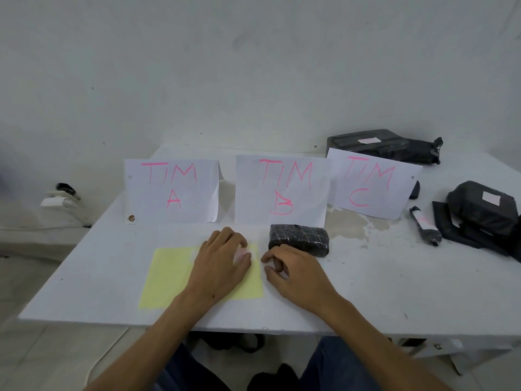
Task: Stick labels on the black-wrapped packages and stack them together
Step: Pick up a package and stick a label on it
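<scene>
- the left hand [224, 259] lies palm down on the yellow sheet [169, 277] near the middle of the white table [380, 277], fingers bent over a small pale pink label [242, 253] at the sheet's 1 o'clock corner; whether it is pinching the label or only pressing it i cannot tell.
- the right hand [293, 273] rests just at 3 o'clock of the sheet, fingers loosely curled toward the left hand, holding nothing.
- a small black-wrapped package [298, 239] sits at 12 o'clock of the right hand, very close to its knuckles, with no label showing on it.
- at 2 o'clock on the table, two larger black packages are already labelled: the far package [394, 146] behind the signs and the right-edge package [479, 213].
- a thin black roll [425, 227] lies just beside the right-edge package.
- three paper signs stand across the back: "tim a" [172, 190], "tim b" [282, 190], "tim c" [372, 183].
</scene>
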